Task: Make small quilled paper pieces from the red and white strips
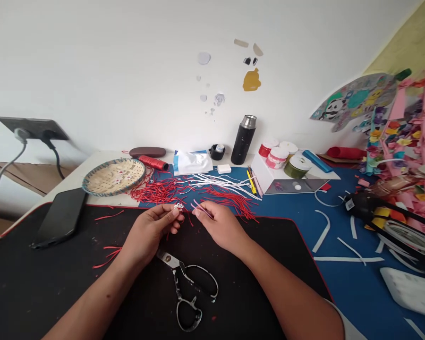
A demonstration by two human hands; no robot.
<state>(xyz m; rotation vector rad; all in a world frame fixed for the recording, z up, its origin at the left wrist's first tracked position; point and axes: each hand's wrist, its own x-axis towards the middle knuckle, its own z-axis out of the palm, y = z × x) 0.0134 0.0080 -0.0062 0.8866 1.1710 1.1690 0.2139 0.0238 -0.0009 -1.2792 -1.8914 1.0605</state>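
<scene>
My left hand (156,224) pinches a small white looped cord knot (179,207) between thumb and fingertips. Thin red strands show close below those fingers; whether they join the knot I cannot tell. To its right, my right hand (219,225) is closed on pink tweezers (202,208), whose tips point left toward the knot, a short gap apart from it. Scissors (170,260) with worn dark handles lie on the black mat (255,293) below both hands. Cut red cords (159,191) and white cords (221,182) are spread just beyond my fingers.
A woven basket (99,175) with small white-and-red pieces and a phone (62,217) are at left. Behind stand a red thread spool (153,163), a black flask (243,141) and several paint jars (298,167). White paper strips (347,259) and paper flowers (403,141) lie right.
</scene>
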